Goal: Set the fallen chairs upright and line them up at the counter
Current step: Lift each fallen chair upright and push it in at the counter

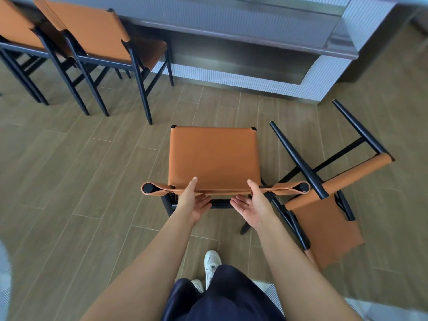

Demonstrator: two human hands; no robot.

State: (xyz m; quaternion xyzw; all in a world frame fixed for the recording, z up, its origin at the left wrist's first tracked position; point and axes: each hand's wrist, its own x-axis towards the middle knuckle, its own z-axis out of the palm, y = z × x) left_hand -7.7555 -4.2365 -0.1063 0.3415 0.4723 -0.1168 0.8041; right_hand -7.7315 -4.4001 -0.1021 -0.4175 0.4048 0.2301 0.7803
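An upright chair (213, 156) with an orange leather seat and black frame stands right below me, facing the counter (254, 31). My left hand (193, 201) and my right hand (252, 205) rest on the top edge of its backrest, thumbs over the leather and fingers spread, palms up. A second orange chair (328, 198) lies fallen on its side just to the right, black legs pointing up and away. Two more orange chairs (97, 35) stand upright at the counter at the upper left.
Wood-plank floor (92, 181) spreads between me and the grey ribbed counter, whose corner (324, 93) lies to the upper right. My white shoes (210, 267) are behind the chair. The fallen chair's legs nearly touch the upright chair's right side.
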